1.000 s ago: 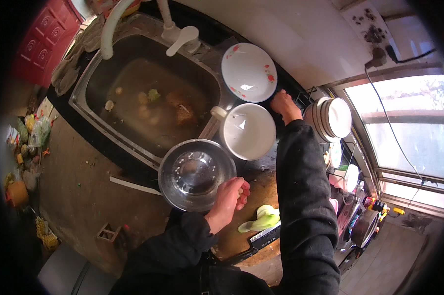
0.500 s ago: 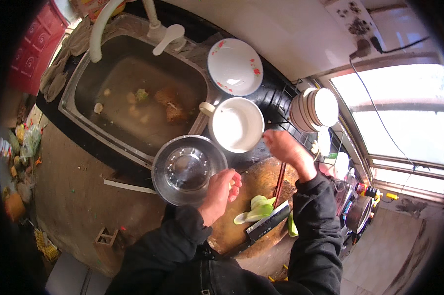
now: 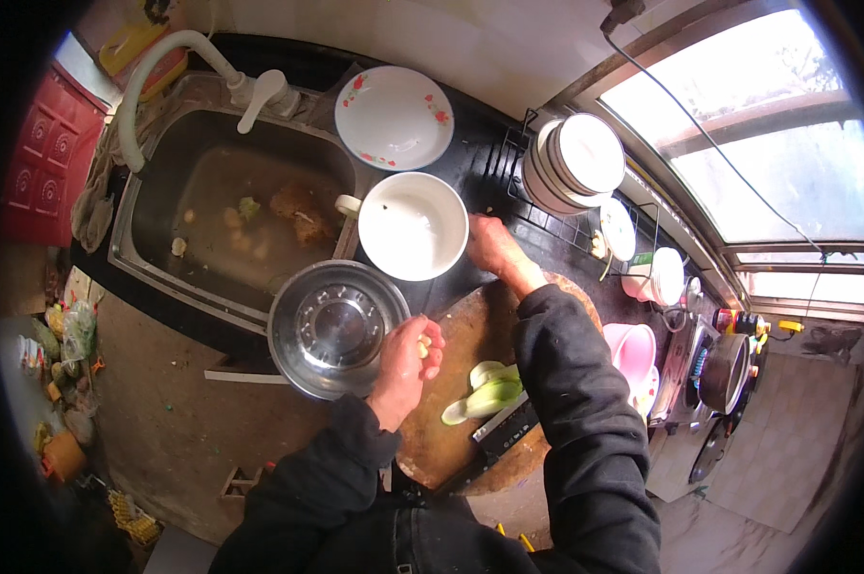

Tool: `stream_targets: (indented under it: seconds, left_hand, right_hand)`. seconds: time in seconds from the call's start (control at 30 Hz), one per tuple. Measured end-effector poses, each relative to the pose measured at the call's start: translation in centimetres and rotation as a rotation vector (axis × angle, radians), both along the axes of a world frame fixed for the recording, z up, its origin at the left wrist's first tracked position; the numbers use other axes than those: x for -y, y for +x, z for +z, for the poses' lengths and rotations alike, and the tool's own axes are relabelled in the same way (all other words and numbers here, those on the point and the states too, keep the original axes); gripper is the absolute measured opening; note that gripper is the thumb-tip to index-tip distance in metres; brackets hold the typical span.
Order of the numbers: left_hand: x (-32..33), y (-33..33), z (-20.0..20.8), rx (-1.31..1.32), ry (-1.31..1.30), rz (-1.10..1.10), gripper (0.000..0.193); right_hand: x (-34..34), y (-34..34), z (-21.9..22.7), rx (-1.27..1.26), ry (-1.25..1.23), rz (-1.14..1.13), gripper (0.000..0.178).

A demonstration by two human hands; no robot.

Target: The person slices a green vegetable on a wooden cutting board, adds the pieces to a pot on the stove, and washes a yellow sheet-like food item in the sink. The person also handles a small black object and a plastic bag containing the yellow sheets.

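My left hand (image 3: 403, 371) is curled round small pale yellow pieces (image 3: 423, 346), perhaps garlic cloves, by the right rim of a steel bowl (image 3: 293, 330). My right hand (image 3: 499, 253) is closed against the right side of a large white enamel mug (image 3: 403, 247); its fingertips are hidden, and I cannot make out what they hold. Below the hands lies a round wooden chopping board (image 3: 451, 450). Cut pale green vegetable pieces (image 3: 489, 394) rest on it beside a cleaver (image 3: 504, 428), which my right sleeve partly covers.
A sink (image 3: 250, 182) with murky water and scraps is on the left, under a white faucet (image 3: 178, 43). Behind the mug stands a floral dish (image 3: 394, 120). Stacked bowls (image 3: 585, 158) sit in a wire rack by the window; a pink basin (image 3: 629, 354) is right.
The view has shifted, bringing the pink basin into sight. My right hand stays near the mug's right side. Brown sticks seen earlier on the board no longer show. My left hand still holds the pieces.
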State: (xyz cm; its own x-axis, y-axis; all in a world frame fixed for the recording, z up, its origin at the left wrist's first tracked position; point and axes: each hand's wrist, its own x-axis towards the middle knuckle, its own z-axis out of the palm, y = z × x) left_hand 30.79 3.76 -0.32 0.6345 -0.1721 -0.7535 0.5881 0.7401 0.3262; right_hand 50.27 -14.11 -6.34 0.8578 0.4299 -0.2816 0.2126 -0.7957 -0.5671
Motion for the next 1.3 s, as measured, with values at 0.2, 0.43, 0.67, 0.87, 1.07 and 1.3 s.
stream_targets:
  seconds: [0.2,0.43,0.67,0.87,1.07,1.3]
  left_hand:
    - [0.2,0.0,-0.2,0.013,0.0,0.02,0.022]
    - [0.5,1.1,-0.5,0.056,-0.014,0.135,0.023]
    - [1.3,2.0,0.0,0.061,-0.073,0.238,0.028]
    - [1.3,1.4,-0.2,0.113,-0.091,0.226,0.029]
    - [0.6,0.9,-0.6,0.129,-0.098,0.246,0.029]
    - [0.6,1.4,-0.1,0.064,-0.102,0.346,0.029]
  right_hand:
    - [1.6,-0.6,1.1,-0.006,-0.194,-0.001,0.015]
    - [1.5,-0.6,4.7,-0.099,-0.168,-0.023,0.019]
    - [2.2,-5.4,9.3,-0.02,0.177,0.012,0.016]
    - [-0.5,-2.4,4.4,0.065,-0.603,0.155,0.018]
    - [-1.3,-1.6,4.0,0.018,-0.547,0.12,0.018]
    - [-1.4,-5.7,10.6,-0.235,0.248,0.149,0.018]
